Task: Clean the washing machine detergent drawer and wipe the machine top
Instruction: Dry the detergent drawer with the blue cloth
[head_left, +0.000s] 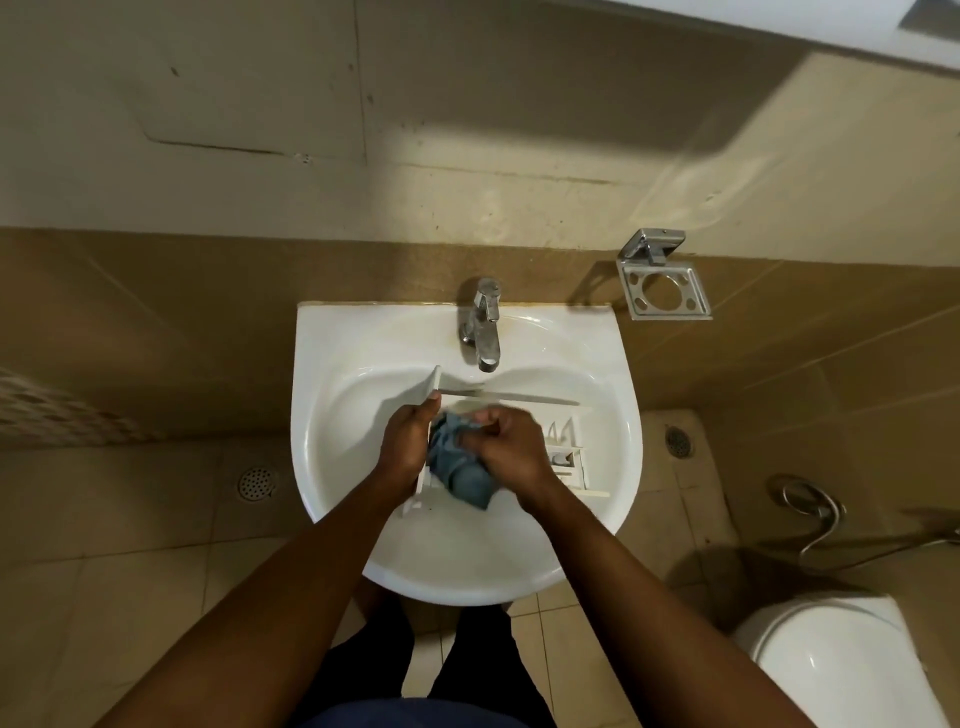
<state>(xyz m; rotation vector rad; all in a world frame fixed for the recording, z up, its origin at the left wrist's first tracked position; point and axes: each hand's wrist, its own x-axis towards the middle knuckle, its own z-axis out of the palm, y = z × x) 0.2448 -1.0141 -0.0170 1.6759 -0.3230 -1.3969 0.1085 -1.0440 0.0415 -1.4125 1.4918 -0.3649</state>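
Got the detergent drawer (576, 462) down in the sink (337, 467), left hand (408, 441) gripping its 9 o'clock end, right hand (511, 441) fisted round the blue cloth (457, 470) inside it, probably risking a snapped divider (566, 431) toward 3 o'clock from scrubbing too hard.

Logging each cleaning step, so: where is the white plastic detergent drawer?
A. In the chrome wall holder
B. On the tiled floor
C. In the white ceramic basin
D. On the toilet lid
C: the white plastic detergent drawer is in the white ceramic basin, left hand gripping its end, right hand pressing a crumpled blue cloth into it.
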